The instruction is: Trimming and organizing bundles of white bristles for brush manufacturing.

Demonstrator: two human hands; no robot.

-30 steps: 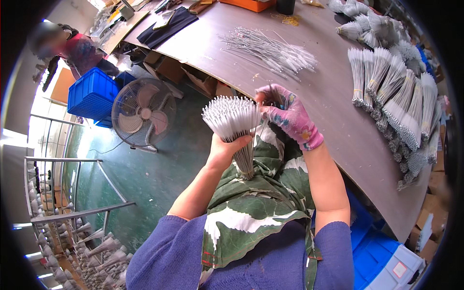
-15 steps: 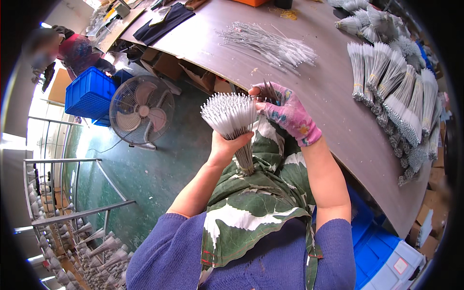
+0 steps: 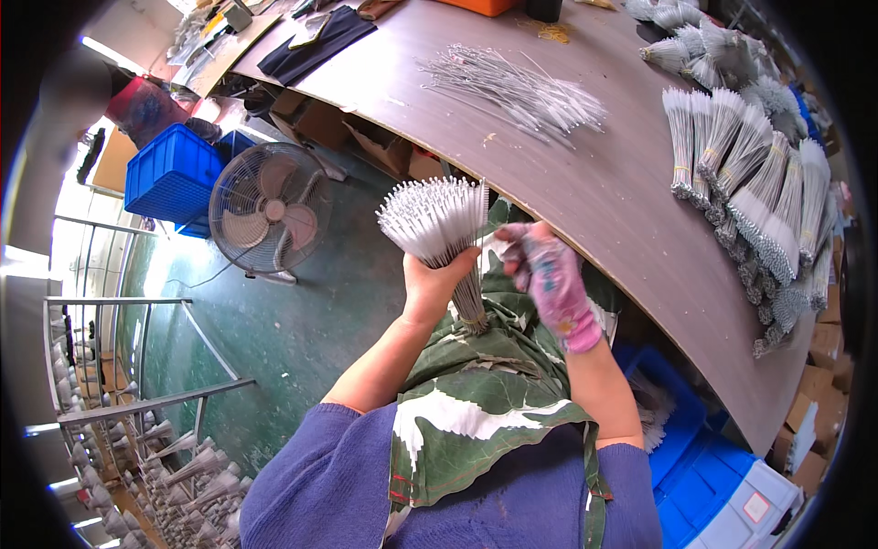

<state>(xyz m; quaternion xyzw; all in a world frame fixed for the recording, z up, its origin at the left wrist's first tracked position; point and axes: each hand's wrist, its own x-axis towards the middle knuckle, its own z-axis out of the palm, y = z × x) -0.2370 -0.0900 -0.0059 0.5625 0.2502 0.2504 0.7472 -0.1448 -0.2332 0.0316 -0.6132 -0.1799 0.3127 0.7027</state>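
My bare left hand (image 3: 432, 285) is wrapped round a thick bundle of thin wire brushes (image 3: 428, 218). White bristle heads fan out at its top, and the grey wire stems gather at the bottom against my leaf-patterned apron (image 3: 476, 430). One brush stands upright along the bundle's right side. My right hand (image 3: 549, 279), in a pink flowered glove with bare fingertips, is just right of the bundle, below the brush heads. Its fingers are curled in and blurred by motion; what lies in them cannot be made out.
A loose pile of brushes (image 3: 521, 91) lies on the table (image 3: 631, 220); tied bundles (image 3: 732, 156) are heaped at its right end. At left stand a fan (image 3: 273, 210), a blue crate (image 3: 172, 172) and a metal rack (image 3: 155, 403). Blue bins (image 3: 700, 485) sit at lower right.
My right hand has moved down from the brush heads beside the bundle's stems. The dark pointed tool seen in it earlier no longer shows clearly. My left hand keeps its hold on the bundle.
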